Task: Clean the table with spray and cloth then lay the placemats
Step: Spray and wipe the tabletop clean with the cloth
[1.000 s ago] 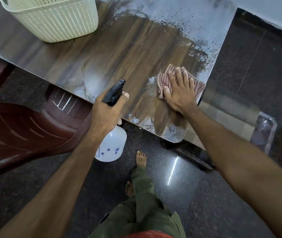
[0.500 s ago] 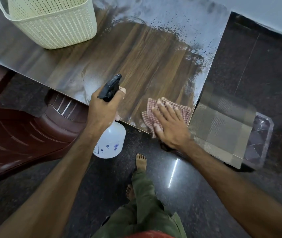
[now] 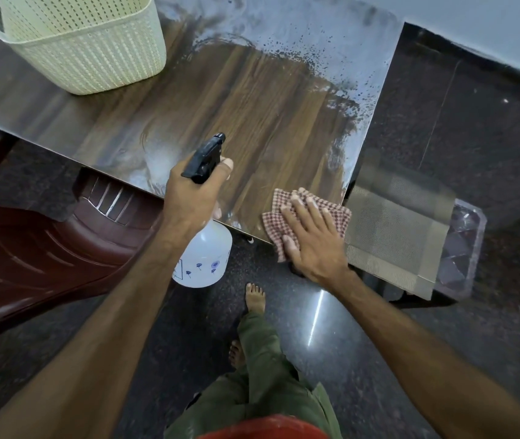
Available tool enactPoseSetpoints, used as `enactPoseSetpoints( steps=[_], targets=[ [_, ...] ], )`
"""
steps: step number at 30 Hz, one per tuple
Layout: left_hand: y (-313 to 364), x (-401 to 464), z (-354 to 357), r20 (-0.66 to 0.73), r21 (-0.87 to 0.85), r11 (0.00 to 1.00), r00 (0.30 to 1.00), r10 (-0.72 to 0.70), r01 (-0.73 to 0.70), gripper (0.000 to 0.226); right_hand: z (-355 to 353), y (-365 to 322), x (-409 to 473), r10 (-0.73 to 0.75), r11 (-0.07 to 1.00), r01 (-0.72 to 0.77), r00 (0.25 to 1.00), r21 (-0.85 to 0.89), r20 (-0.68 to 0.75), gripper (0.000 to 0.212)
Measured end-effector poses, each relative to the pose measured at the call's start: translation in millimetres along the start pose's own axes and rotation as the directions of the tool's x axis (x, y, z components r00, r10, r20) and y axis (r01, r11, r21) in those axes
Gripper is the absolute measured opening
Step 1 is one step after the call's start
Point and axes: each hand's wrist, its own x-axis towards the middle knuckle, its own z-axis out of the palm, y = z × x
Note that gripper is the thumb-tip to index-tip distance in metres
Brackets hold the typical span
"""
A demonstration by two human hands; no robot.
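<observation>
Sitting on the far left of the dark wood-grain desk point(image 3: 252, 99): cream perforated plastic basket point(image 3: 87, 49). Tucked under its left edge: maroon plastic chair point(image 3: 46, 248). Lying just beside its right edge: grey woven placemats point(image 3: 391, 236). Right hand point(image 3: 312, 245) pressing flat, fingers spread, on red-checked cloth point(image 3: 337, 217) at near right corner. Left hand point(image 3: 192, 198) gripping white plastic spray bottle point(image 3: 204, 261), hanging upright off near edge, black nozzle point(image 3: 206, 156) pointing across the desk.

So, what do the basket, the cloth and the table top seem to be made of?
Basket: likely moulded plastic, cream, with a regular perforated weave pattern.
Cloth: woven fabric, probably cotton, red-and-white check, soft folds.
Table top: glossy wood-grain surface, perhaps laminate; it reflects light and carries spray droplets.
</observation>
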Motion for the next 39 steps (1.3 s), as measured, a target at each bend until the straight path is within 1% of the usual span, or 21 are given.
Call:
enactPoseSetpoints(
  steps=[3,5,7,9,11,12,14,16,19,22,23,27,31,36,39],
  targets=[
    [5.1,0.3,5.6,0.029,-0.005,1.0,0.999,0.018,-0.018,0.025,-10.0,30.7,27.7,0.125,0.992,-0.125,0.991,0.008,-0.04,0.066],
    [7.2,2.7,9.4,0.045,-0.007,1.0,0.999,0.022,-0.022,0.027,-20.4,43.4,59.0,0.209,0.977,-0.207,0.977,0.044,-0.039,0.068],
    [9.1,5.8,11.8,0.055,-0.003,0.999,0.998,0.035,-0.035,0.028,-24.8,39.6,83.6,0.265,0.963,-0.263,0.963,0.063,-0.043,0.067],
    [10.3,12.3,17.8,0.063,0.005,0.999,0.997,0.042,-0.042,0.029,-22.5,28.2,90.2,0.257,0.965,-0.254,0.965,0.067,-0.049,0.066],
    [13.6,22.3,27.0,0.079,0.021,0.999,0.996,0.034,-0.036,0.027,-16.3,17.0,73.6,0.168,0.985,-0.166,0.985,0.052,-0.034,0.065],
    [15.8,29.1,33.2,0.102,0.033,0.999,0.994,0.028,-0.032,0.026,-13.6,14.0,61.8,0.13,0.99,-0.128,0.991,0.052,-0.039,0.066],
    [20.3,40.3,46.1,0.16,0.075,0.997,0.987,0.01,-0.023,0.025,-9.8,15.3,44.7,0.103,0.992,-0.098,0.993,0.081,-0.064,0.065],
    [26.8,52.1,61.8,0.219,0.126,0.992,0.976,-0.01,-0.018,0.026,-11.0,23.9,49.6,0.14,0.986,-0.131,0.986,0.101,-0.094,0.064],
    [35.7,68.1,88.3,0.303,0.18,0.983,0.953,-0.024,-0.033,0.028,-20.1,40.0,76.5,0.24,0.967,-0.225,0.964,0.122,-0.119,0.068],
    [42.4,86.6,112.7,0.353,0.205,0.979,0.934,-0.052,-0.022,0.01,-31.3,61.9,107.6,0.297,0.951,-0.284,0.949,0.124,-0.109,0.072],
    [45.0,92.3,119.1,0.361,0.209,0.978,0.931,-0.06,-0.018,0.008,-34.0,68.4,115.9,0.307,0.948,-0.293,0.945,0.121,-0.116,0.072],
    [51.4,119.8,133.2,0.34,0.228,0.973,0.939,-0.053,-0.028,0.018,-37.8,81.0,137.0,0.336,0.939,-0.322,0.933,0.116,-0.13,0.069],
    [61.3,149.2,141.0,0.315,0.226,0.974,0.948,-0.047,-0.027,0.032,-33.8,82.0,138.7,0.318,0.947,-0.303,0.934,0.111,-0.164,0.065],
    [70.2,180.9,153.8,0.264,0.242,0.97,0.961,-0.081,0.015,0.032,-34.6,91.6,147.3,0.302,0.952,-0.285,0.935,0.113,-0.186,0.065],
    [76.1,193.9,162.4,0.243,0.219,0.976,0.968,-0.064,0.009,0.031,-37.1,95.7,154.2,0.312,0.948,-0.293,0.932,0.122,-0.185,0.065]
  ],
)
